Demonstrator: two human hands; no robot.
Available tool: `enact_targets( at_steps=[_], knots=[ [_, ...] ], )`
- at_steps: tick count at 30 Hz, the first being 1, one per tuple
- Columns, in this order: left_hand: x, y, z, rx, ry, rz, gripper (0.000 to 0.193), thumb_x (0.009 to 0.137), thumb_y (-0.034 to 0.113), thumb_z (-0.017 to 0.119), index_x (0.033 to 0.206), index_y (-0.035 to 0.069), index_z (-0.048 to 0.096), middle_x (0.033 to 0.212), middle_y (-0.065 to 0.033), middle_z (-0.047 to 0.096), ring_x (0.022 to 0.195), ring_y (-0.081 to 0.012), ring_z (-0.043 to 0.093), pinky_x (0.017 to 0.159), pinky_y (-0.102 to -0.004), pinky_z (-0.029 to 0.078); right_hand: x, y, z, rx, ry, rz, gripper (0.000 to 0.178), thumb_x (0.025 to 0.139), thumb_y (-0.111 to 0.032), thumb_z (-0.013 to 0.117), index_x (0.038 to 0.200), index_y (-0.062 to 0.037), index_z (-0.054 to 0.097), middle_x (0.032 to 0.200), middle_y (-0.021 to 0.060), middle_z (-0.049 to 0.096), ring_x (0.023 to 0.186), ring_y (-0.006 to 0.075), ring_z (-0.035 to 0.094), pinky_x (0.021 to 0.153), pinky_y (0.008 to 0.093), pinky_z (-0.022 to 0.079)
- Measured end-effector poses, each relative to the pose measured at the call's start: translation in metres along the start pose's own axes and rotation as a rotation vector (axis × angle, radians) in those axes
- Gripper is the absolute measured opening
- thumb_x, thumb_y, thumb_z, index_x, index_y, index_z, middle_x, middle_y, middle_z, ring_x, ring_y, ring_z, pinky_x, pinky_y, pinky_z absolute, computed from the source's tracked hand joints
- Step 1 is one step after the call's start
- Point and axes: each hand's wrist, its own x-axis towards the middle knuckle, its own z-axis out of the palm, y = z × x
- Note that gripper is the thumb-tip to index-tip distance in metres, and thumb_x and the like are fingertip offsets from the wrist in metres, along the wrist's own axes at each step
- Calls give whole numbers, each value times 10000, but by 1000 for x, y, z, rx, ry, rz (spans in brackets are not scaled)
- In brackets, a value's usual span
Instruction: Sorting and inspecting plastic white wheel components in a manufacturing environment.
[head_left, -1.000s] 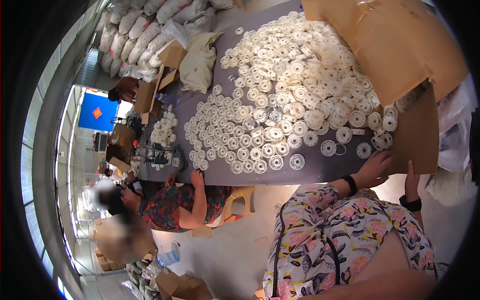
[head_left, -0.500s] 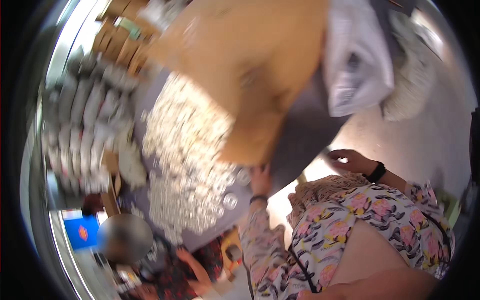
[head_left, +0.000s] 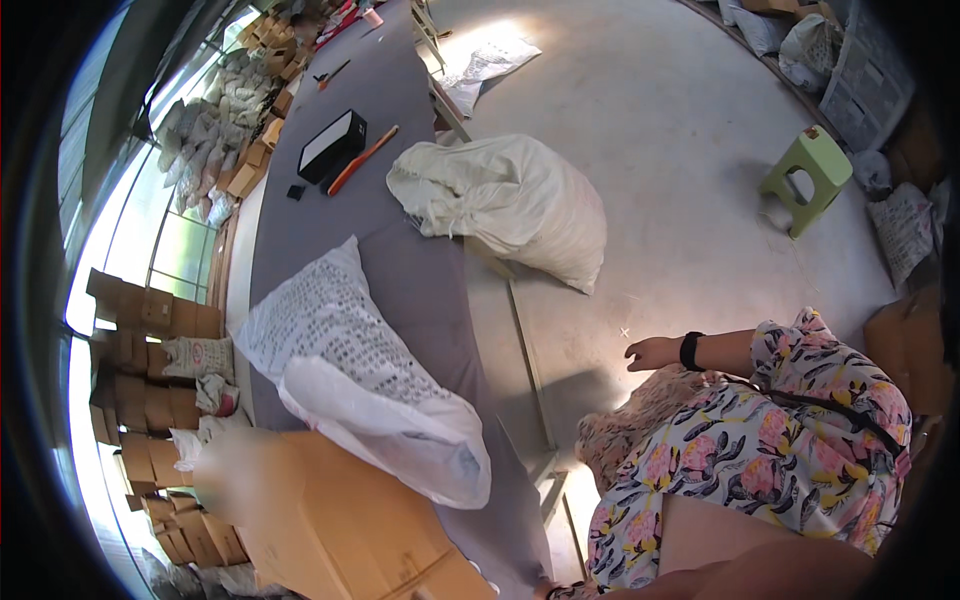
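Note:
My right hand (head_left: 655,353) hangs over the floor beside the table, a black band on its wrist. Its fingers are loosely bent and apart, with nothing in them. Only a sliver of my left hand (head_left: 547,588) shows at the lower edge, by the table's near side; its fingers are out of sight. Close to it, a large brown cardboard box (head_left: 350,525) stands on the grey-covered table (head_left: 425,300). Against the box lies a filled white plastic bag (head_left: 350,330), its surface dotted with dark marks.
A full white woven sack (head_left: 540,200) leans over the table's right edge. Farther along lie a black case with a white panel (head_left: 333,147) and an orange-handled tool (head_left: 362,160). On the floor is a green stool (head_left: 812,175). Stacked cartons (head_left: 150,330) line the left.
The view has swung toward the far end of the table. Box and white bag now sit lower left in the picture, the heap of small clear pieces is out of view, and my left hand is mostly cut off.

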Motion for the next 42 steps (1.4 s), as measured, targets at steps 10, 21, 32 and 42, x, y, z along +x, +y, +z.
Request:
enact_targets(
  at_steps=[10, 21, 32, 42],
  knots=[
    [138, 239, -115, -674, -396, 79, 441, 846, 374, 499, 1021, -22, 582, 901, -212, 633, 872, -354, 608, 780, -445, 456, 69, -17, -86, -227, 482, -110, 860, 709, -459, 644, 1351, -10, 290, 1231, 260, 478, 1132, 379, 473, 964, 410, 375],
    [392, 476, -290, -506, 248, 695, 342, 778, 193, 585, 1041, -24, 552, 975, -213, 586, 937, -348, 543, 821, -413, 432, 157, -120, -155, 331, 569, -90, 841, 753, -459, 632, 1324, 62, 301, 1286, 278, 419, 1205, 362, 416, 1019, 383, 323],
    [174, 439, -236, -1593, -522, 177, 305, 842, 188, 468, 1048, 1, 592, 1013, -47, 597, 961, -152, 527, 846, -292, 405, 195, -148, -182, -719, -66, -252, 451, 801, -428, 553, 989, -25, 622, 821, 190, 634, 825, 333, 610, 722, 439, 478],
    [71, 582, -184, -2191, 90, 283, 336, 886, 244, 412, 1046, 0, 578, 1020, -69, 590, 975, -163, 523, 902, -305, 375, 260, 79, -527, -776, 911, -733, 468, 922, -135, 372, 1342, 50, 282, 1357, 206, 360, 1256, 301, 350, 1055, 369, 256]
  ],
)
